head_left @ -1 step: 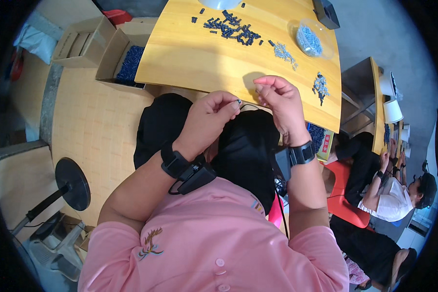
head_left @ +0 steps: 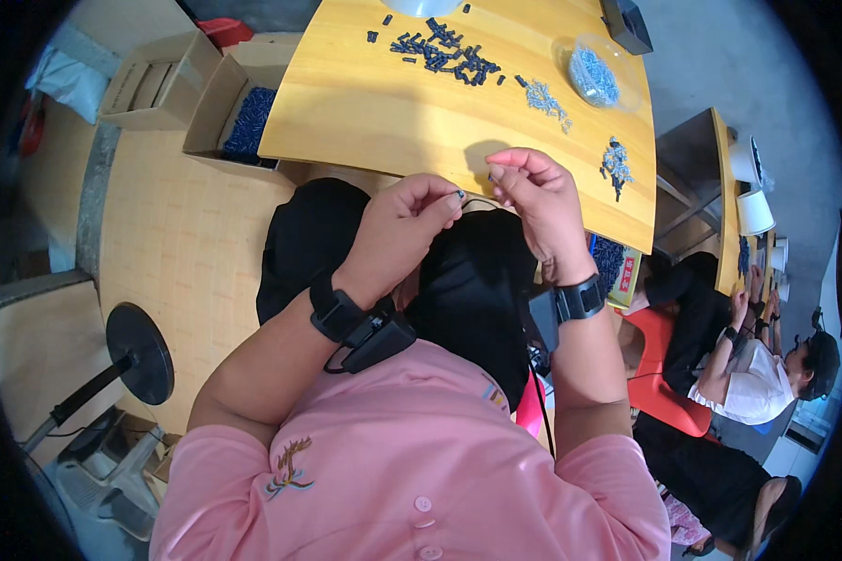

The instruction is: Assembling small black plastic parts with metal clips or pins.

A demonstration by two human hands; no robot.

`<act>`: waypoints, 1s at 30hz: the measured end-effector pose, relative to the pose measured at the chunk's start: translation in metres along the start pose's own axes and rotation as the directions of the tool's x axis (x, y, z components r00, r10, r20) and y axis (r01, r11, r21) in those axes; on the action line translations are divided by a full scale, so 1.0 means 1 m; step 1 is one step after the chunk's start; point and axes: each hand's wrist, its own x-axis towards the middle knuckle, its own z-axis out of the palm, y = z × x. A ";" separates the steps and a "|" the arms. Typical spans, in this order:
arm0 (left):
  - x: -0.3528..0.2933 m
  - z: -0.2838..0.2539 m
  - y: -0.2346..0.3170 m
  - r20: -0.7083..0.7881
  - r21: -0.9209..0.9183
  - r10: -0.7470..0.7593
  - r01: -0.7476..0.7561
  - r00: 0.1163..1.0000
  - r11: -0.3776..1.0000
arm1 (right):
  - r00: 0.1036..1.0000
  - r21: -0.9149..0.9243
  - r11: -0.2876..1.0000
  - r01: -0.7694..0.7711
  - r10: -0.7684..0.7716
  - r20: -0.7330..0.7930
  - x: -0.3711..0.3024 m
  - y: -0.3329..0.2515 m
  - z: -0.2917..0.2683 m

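My left hand is closed in a pinch at the near edge of the wooden table, above my lap. Between its thumb and forefinger a small dark piece pokes out, too tiny to tell its kind. Just to the right, my right hand also pinches with thumb and forefinger; whatever it holds is too small to make out. A gap separates the two hands. Beyond them on the table lie a loose pile of small black cylindrical parts, a scatter of small clear pieces and a mixed dark-and-clear cluster.
A clear bowl of bluish small pieces stands at the table's far right, near a black box. Cardboard boxes sit at the left, one holding dark parts. A box of dark parts is below the table's right corner. Other people work at right.
My right hand has shifted very slightly to the left. The left hand keeps its pinch in the same place.
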 end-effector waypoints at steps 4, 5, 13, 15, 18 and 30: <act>0.001 0.002 -0.001 0.009 0.040 0.055 -0.055 0.998 0.998 | 1.000 0.124 0.992 0.007 -0.005 -0.011 -0.013 -0.001 0.010; 0.000 0.003 -0.002 0.008 0.040 0.056 -0.056 0.998 0.998 | 1.000 0.123 0.992 0.006 -0.005 -0.009 -0.016 -0.001 0.011; -0.002 0.006 -0.007 -0.003 0.039 0.149 -0.149 0.989 0.988 | 0.994 0.022 0.994 0.105 -0.104 -0.042 -0.023 0.001 0.020; -0.002 0.005 -0.010 -0.010 0.049 0.157 -0.157 0.988 0.986 | 0.993 0.006 0.994 0.110 -0.110 -0.040 -0.025 0.001 0.023; -0.003 0.005 -0.011 -0.020 0.050 0.159 -0.158 0.987 0.986 | 0.991 -0.023 0.992 0.125 -0.126 -0.044 -0.027 0.001 0.027; -0.006 0.006 -0.006 -0.028 0.147 0.176 -0.170 0.984 0.974 | 0.982 -0.057 0.991 0.121 -0.128 -0.137 -0.032 -0.001 0.033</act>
